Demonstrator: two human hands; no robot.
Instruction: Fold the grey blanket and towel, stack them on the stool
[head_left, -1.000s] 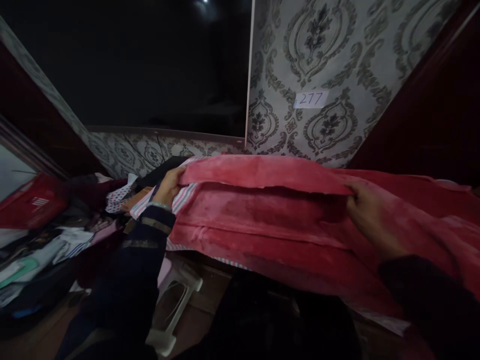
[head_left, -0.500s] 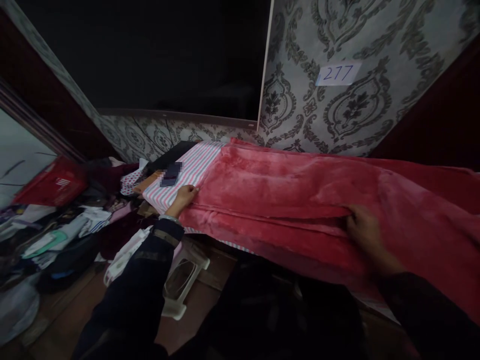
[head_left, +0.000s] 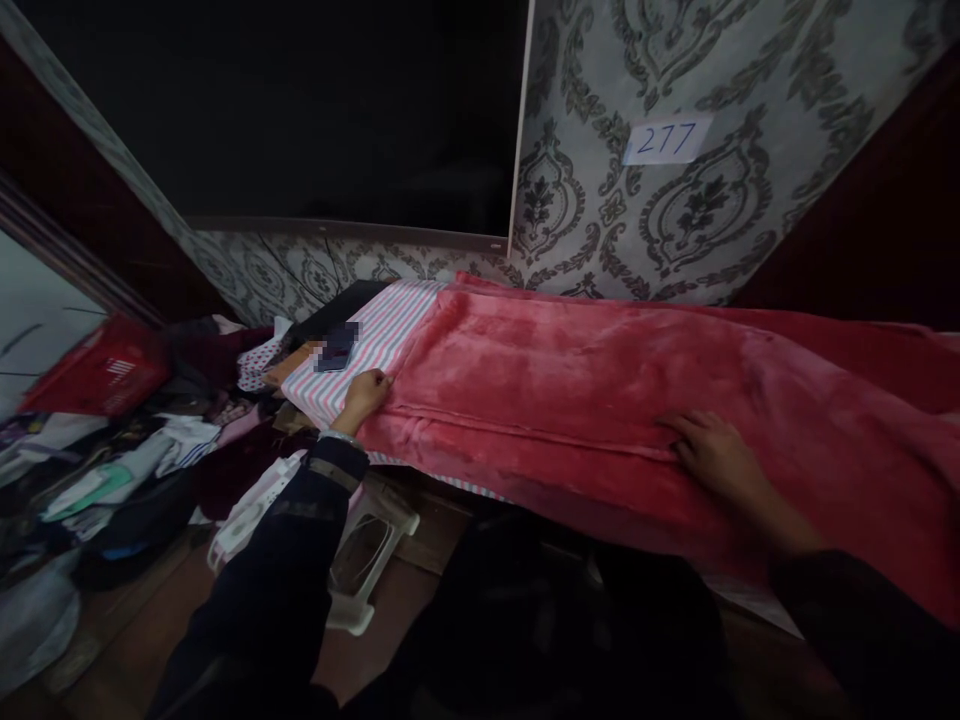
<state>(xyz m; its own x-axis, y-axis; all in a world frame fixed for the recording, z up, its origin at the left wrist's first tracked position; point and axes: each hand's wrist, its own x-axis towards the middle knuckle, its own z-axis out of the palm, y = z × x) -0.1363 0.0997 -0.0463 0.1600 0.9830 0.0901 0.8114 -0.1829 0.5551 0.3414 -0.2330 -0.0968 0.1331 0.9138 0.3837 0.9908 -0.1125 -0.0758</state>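
A red plush blanket (head_left: 555,350) lies folded along a long surface, over a striped sheet (head_left: 390,318) that shows at its left end. My left hand (head_left: 365,395) is closed in a pinch on the blanket's left edge, near the front corner. On the right, my right hand (head_left: 712,450) rests on the blanket with its fingers stretched out along the front fold line. The upper layer lies almost flat there. A dark phone-like object (head_left: 335,352), partly blurred out, sits on the striped sheet just beyond my left hand.
Clothes (head_left: 165,450) are heaped on the floor at the left, beside a red bag (head_left: 101,368). A white plastic stool (head_left: 367,570) stands below the near edge. Behind hang a large dark television (head_left: 315,110) and a paper marked 277 (head_left: 667,139).
The blanket's raised front edge has come down flat. My right hand has gone from gripping that edge to lying on it with fingers spread. My left hand keeps its pinch.
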